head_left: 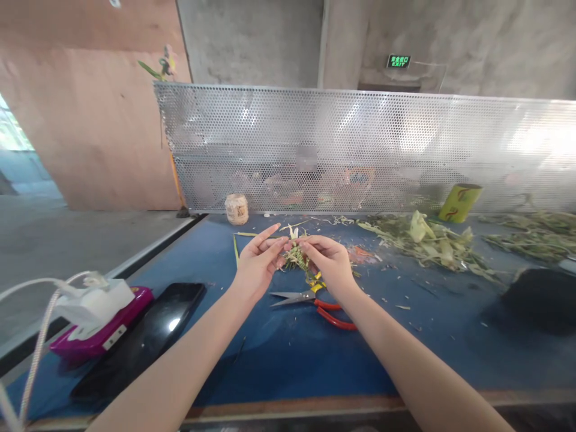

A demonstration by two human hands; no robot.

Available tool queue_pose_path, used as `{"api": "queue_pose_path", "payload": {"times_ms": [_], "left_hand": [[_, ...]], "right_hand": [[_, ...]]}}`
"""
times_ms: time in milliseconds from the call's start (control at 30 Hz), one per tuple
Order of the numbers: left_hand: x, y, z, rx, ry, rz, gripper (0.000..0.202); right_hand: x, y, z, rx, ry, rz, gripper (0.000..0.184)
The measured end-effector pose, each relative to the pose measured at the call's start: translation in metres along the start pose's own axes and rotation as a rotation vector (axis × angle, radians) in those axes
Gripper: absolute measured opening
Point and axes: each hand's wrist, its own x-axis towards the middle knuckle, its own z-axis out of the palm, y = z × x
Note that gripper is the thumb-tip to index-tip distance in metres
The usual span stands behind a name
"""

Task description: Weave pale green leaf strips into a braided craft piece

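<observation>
My left hand and my right hand meet fingertip to fingertip over the blue tabletop. Both are closed in a pinch on a small woven piece of green plant strips, with a pale tip standing up between the fingers. Part of the piece hangs below the fingers, and its full shape is hidden. Under my right hand lies a pair of scissors with red handles, its blades spread and pointing left. Something small and yellow shows just above the scissors. Loose green strips lie by my left hand.
A pile of dried leaves and a yellow-green can stand at right. A twine-wrapped jar is near the perforated metal screen at the back. On the left are a black phone and a purple power strip with plugged-in chargers.
</observation>
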Motion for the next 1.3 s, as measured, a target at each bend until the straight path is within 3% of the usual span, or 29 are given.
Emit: {"api": "queue_pose_path", "payload": {"times_ms": [267, 467, 767, 1000, 1133, 1300], "left_hand": [[-0.001, 0.000, 0.002, -0.007, 0.019, -0.015, 0.037], [-0.003, 0.001, 0.001, 0.041, 0.004, -0.014, 0.038], [-0.001, -0.006, -0.004, 0.239, -0.029, 0.039, 0.044], [0.001, -0.008, -0.006, 0.266, 0.023, -0.031, 0.040], [0.001, -0.008, -0.012, 0.568, -0.035, 0.121, 0.031], [-0.001, -0.010, -0.014, 0.798, -0.108, 0.239, 0.020]], "right_hand": [[0.006, 0.009, -0.001, 0.287, -0.077, 0.027, 0.015], [0.010, 0.012, -0.004, 0.303, -0.095, 0.104, 0.022], [0.011, 0.005, -0.007, 0.015, -0.009, 0.034, 0.014], [0.011, 0.009, -0.009, 0.113, 0.013, 0.234, 0.021], [0.010, 0.008, -0.012, 0.092, -0.080, 0.436, 0.024], [0.009, 0.002, -0.015, -0.197, -0.158, 0.392, 0.019]]}}
